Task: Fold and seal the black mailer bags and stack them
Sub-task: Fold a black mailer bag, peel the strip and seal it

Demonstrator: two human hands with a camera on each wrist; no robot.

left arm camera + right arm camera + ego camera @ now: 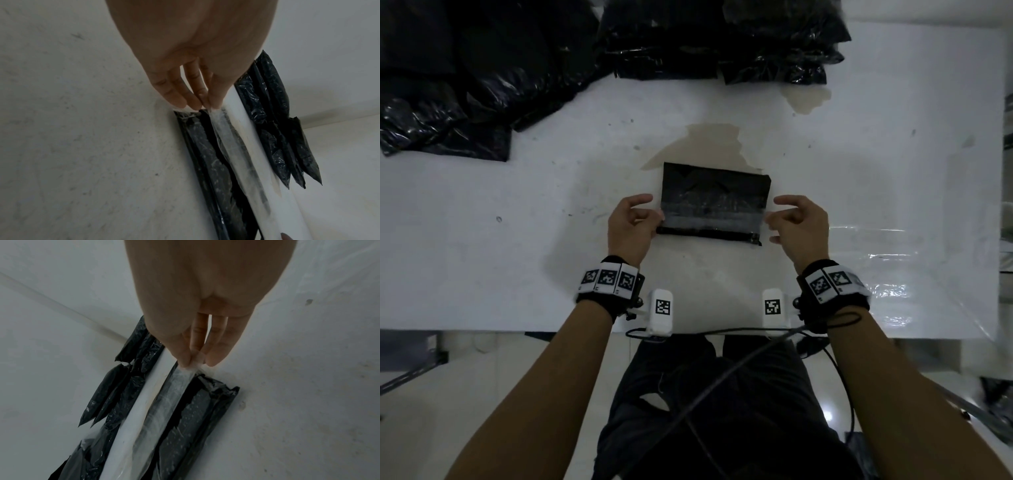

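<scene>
Hands at both ends: left hand (pixel 632 222) and right hand (pixel 799 224) fingers pinch the clear strip (pixel 710 221) across the bag (pixel 715 192); piled bags (pixel 482 68) at eleven o'clock on the tabletop (pixel 876 171).

No readable text anywhere (the wrist bands (pixel 608 281) bear only square code markers).

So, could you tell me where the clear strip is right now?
In the head view the clear strip spans the mailer bag mid-table, its ends pinched by the left hand and right hand.
</scene>
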